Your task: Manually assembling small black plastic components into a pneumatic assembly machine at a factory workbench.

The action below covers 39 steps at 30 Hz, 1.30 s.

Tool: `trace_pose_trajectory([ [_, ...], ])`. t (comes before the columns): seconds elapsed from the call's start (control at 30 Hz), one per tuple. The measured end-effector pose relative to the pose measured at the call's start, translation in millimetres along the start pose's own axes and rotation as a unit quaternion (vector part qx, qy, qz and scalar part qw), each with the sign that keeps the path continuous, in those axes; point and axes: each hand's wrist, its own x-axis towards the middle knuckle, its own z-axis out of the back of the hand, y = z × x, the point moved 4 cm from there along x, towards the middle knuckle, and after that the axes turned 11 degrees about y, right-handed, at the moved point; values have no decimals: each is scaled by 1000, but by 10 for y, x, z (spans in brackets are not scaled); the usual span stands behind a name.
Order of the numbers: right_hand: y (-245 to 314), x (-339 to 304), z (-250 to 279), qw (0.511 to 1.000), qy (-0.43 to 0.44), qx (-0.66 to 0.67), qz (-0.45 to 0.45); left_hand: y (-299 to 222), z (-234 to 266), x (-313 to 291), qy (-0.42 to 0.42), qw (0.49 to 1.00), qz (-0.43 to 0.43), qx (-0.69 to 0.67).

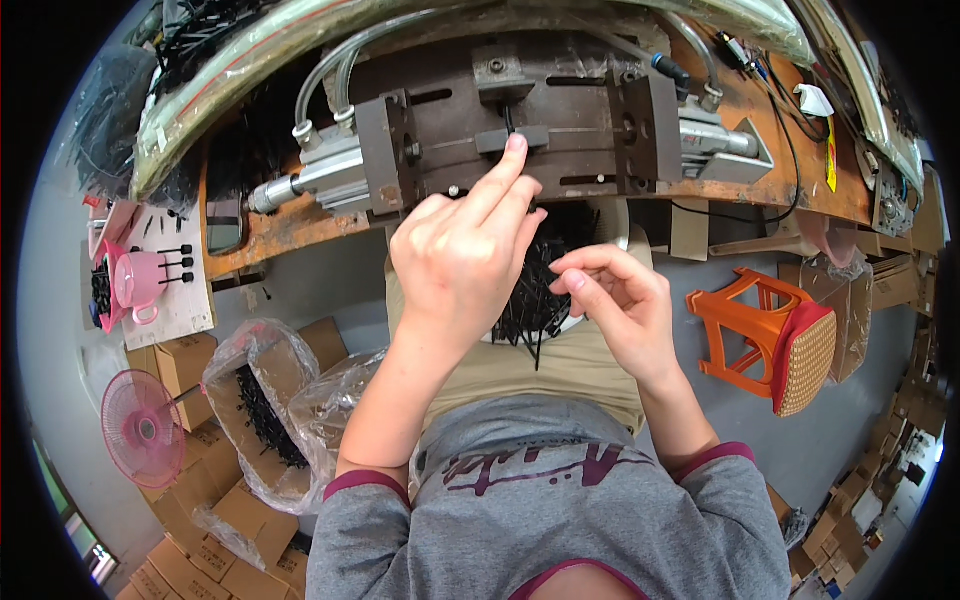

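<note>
My left hand (450, 250) reaches over the front of a dark metal fixture (450, 130), index finger stretched out and the other fingers loosely bent. That fingertip rests at a small dark block (492, 141) in the fixture's middle, where a thin black piece (508, 118) stands behind it. Below and to the right, my right hand (625, 305) is curled, thumb and index tips close together; whatever lies between them is too small to make out. Under both hands, a heap of thin black rods (530, 310) sits in a pale container on my lap, partly covered by the hands.
Pneumatic cylinders (335, 180) with clear hoses flank the fixture on a wooden bench (275, 240). An orange stool (740, 325) stands right. At left are a pink cup (138, 280), a pink fan (143, 428) and a plastic-lined box (225, 375) of black parts. Cartons (190, 565) lie around.
</note>
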Motion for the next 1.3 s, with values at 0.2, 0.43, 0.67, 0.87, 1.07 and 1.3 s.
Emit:
trace_pose_trajectory([
  [0.2,-395,-100,108,997,-48,-54,22,45,6,-37,0,999,-14,-28],
  [0.43,-1003,-355,201,824,88,-553,89,247,81,-673,-36,976,95,-190],
  [0.67,-1454,-115,-46,744,156,-625,178,1377,-1077,-1997,-26,877,424,-224],
  [0.87,-1624,276,-118,749,125,-633,151,1541,-1399,-1921,195,848,477,-122],
  [1.07,-1681,658,-122,749,66,-650,107,1502,-1403,-2057,178,874,423,-160],
  [1.3,-1683,864,-66,773,62,-631,31,1520,-1418,-2161,201,843,455,-206],
])
